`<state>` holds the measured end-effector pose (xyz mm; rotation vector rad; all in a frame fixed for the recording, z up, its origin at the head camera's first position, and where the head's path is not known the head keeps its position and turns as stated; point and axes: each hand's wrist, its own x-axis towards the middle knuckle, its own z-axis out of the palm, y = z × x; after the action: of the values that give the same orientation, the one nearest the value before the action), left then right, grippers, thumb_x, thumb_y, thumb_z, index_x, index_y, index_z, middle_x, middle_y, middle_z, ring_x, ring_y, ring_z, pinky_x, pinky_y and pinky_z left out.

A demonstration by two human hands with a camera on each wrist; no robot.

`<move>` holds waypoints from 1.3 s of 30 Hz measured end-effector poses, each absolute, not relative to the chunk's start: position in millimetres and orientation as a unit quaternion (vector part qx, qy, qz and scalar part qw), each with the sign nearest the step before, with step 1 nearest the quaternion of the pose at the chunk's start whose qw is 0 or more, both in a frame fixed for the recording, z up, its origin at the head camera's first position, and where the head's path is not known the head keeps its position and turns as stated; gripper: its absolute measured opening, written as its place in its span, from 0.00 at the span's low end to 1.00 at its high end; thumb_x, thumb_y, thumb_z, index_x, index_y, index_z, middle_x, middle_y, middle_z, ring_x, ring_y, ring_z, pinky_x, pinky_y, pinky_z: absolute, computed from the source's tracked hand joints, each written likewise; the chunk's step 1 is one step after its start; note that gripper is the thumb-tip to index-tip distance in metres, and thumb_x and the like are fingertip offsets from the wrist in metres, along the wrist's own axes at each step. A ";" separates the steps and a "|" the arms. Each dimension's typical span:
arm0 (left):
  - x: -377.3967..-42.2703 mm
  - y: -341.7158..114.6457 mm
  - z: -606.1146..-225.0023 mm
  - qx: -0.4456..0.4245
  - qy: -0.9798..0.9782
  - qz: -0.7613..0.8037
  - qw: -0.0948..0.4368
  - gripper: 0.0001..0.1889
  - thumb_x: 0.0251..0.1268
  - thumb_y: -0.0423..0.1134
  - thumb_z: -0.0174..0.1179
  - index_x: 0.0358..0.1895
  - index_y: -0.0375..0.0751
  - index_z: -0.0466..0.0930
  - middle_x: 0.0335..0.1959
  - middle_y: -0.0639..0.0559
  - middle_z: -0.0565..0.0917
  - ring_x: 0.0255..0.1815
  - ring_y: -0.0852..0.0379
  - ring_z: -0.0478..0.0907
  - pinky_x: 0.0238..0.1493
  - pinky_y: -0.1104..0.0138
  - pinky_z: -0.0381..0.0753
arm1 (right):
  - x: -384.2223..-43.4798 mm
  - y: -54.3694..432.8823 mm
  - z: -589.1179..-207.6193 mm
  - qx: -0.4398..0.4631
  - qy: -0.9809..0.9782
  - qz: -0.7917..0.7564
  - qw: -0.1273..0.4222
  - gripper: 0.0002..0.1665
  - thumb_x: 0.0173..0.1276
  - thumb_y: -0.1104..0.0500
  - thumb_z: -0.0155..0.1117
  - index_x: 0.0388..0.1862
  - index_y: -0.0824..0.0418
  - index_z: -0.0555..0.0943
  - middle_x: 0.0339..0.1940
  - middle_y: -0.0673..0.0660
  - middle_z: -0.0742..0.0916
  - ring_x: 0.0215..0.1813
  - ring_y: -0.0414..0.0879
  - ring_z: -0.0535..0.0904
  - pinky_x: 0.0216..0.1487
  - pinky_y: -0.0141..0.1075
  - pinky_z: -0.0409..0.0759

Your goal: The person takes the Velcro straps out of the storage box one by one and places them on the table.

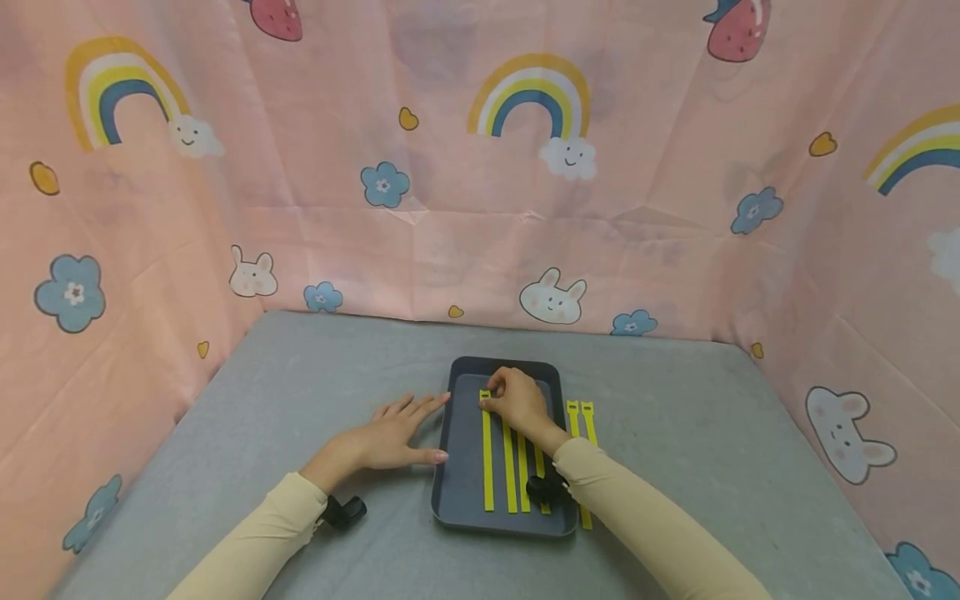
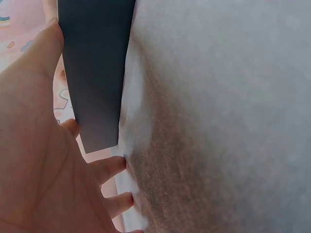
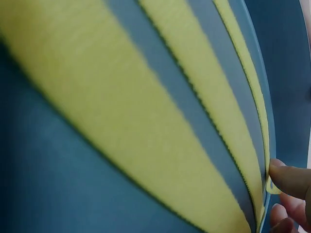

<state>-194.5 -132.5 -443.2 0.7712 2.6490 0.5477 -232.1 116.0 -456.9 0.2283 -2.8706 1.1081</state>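
A dark grey tray [image 1: 461, 492] holds several yellow hook-and-loop cable ties laid lengthwise, each a flat strap with a slotted head at the far end. Over the tray, my right hand [image 1: 521, 402] pinches the head of the leftmost cable tie [image 1: 487, 458] between thumb and fingers. In the right wrist view, the thumb [image 3: 289, 177] presses on that strap's tip, and neighbouring straps [image 3: 204, 97] run close to the camera. My left hand [image 1: 390, 437] lies with fingers spread at the tray's left side, fingertips right at the wall. The left wrist view shows the tray's outer wall [image 2: 97, 73] beside the thumb.
Two more yellow cable ties [image 1: 588, 421] lie on the grey tabletop [image 1: 675, 433] along the tray's right side, partly hidden by the right forearm. A pink patterned curtain [image 1: 450, 250] encloses the table at the back and both sides.
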 end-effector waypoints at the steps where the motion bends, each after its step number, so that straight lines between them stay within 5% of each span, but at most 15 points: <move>1: -194.4 -132.4 -443.2 0.270 0.929 0.192 0.164 0.49 0.61 0.74 0.53 0.80 0.66 0.41 0.82 0.49 0.51 0.83 0.36 0.42 0.76 0.34 0.44 | -232.0 116.0 -456.9 0.078 -0.929 0.360 0.030 0.14 0.59 0.58 0.76 0.41 0.60 0.83 0.31 0.55 0.80 0.29 0.45 0.72 0.31 0.35 0.69; 8: -193.9 -132.2 -444.1 0.267 0.930 0.193 0.162 0.48 0.61 0.74 0.53 0.80 0.68 0.41 0.82 0.50 0.51 0.83 0.36 0.42 0.76 0.35 0.45 | -231.6 116.1 -457.4 0.095 -0.924 0.369 0.038 0.13 0.58 0.60 0.76 0.39 0.59 0.80 0.36 0.56 0.84 0.33 0.44 0.75 0.36 0.37 0.74; 39: -194.9 -131.9 -446.9 0.262 0.932 0.194 0.159 0.49 0.60 0.75 0.53 0.80 0.68 0.41 0.82 0.50 0.51 0.83 0.37 0.42 0.77 0.35 0.43 | -237.6 120.2 -460.1 0.146 -0.905 0.397 0.043 0.12 0.63 0.63 0.71 0.41 0.57 0.77 0.26 0.51 0.83 0.24 0.41 0.73 0.28 0.34 0.72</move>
<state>-194.9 -131.9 -446.9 0.7499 2.6631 0.5558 -237.6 120.2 -460.1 0.4457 -2.7681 1.2141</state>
